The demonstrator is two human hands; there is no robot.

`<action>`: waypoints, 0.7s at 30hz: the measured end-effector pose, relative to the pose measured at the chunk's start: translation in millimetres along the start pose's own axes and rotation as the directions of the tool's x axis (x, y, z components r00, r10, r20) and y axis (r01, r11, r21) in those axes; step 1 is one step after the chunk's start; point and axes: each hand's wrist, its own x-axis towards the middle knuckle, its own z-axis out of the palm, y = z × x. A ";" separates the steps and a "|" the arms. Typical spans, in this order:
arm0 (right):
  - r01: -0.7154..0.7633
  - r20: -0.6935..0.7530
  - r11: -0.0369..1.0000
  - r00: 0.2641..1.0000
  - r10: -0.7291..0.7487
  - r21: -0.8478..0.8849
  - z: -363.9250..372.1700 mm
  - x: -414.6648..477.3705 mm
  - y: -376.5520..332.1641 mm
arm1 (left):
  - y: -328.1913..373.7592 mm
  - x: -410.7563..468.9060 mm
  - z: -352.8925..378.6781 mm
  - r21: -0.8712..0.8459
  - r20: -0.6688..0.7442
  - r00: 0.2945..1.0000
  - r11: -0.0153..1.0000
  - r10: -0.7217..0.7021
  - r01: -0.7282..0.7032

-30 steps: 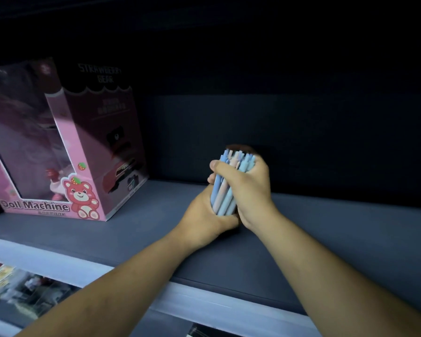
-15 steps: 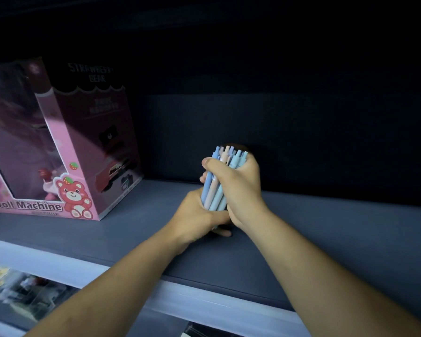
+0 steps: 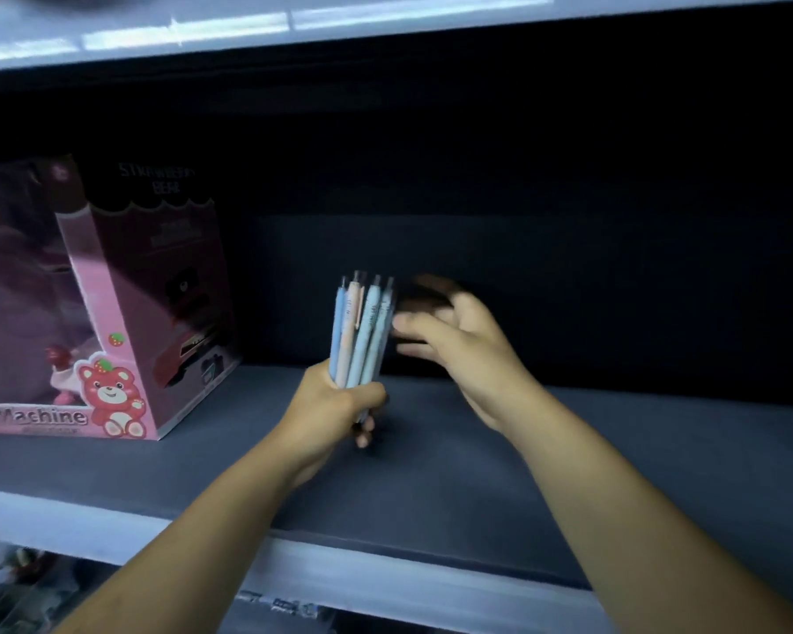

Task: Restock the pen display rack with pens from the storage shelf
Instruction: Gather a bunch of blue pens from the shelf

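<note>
Pens [image 3: 361, 334]: one bundle, held upright above the dark shelf [image 3: 477, 478], a little left of its middle. Four slim, round, smooth matte barrels can be counted from the front, three pale blue and one peach, each with a clear push-button cap. Any behind them are hidden.

Your left hand [image 3: 335, 400]: clenched round the lower ends of the bundle, with the knuckles towards you.

Your right hand [image 3: 461, 354]: one, motion-blurred, released and holding nothing. The fingers are stretched towards the bundle's right side, and the blur hides whether they touch it. Behind it is a dark rounded shape, too blurred to name.

Shelf: a flat, matte, dark grey board with a pale, glossy front lip. A second pale shelf edge [image 3: 294, 25] runs overhead.

Toy box [image 3: 111, 322]: one, at far left. It is pink glossy cardboard with a clear window, a scalloped dark top, a cartoon bear, strawberries and the lettering "Machine".
</note>
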 end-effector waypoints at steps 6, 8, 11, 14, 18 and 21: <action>0.061 -0.116 0.825 0.982 -0.151 -0.561 -55.9 -46.3 -21.5 | 23.6 -4.0 26.6 -0.112 0.171 0.982 0.992 0.074 -0.055; -0.002 -0.137 0.611 0.975 -0.175 -0.791 -70.4 -63.4 -28.9 | 32.8 -7.4 40.2 -0.174 0.242 0.965 0.983 0.104 -0.063; -0.121 -0.196 0.333 0.960 -0.201 -0.935 -81.4 -99.1 -41.0 | 42.8 -18.1 59.3 -0.268 0.369 0.918 0.962 0.142 -0.041; -0.277 -0.322 0.205 0.917 -0.235 -0.939 -79.4 -145.3 -53.0 | 43.3 -36.4 75.2 -0.324 0.486 0.857 0.946 0.169 -0.003; -0.536 -0.530 0.042 0.817 -0.226 -0.843 -69.3 -218.0 -58.6 | 35.6 -72.6 99.4 -0.353 0.639 0.749 0.932 0.173 0.086; -0.687 -0.662 -0.037 0.711 -0.237 -0.726 -56.9 -278.3 -67.2 | 32.0 -110.2 123.9 -0.349 0.740 0.649 0.926 0.177 0.145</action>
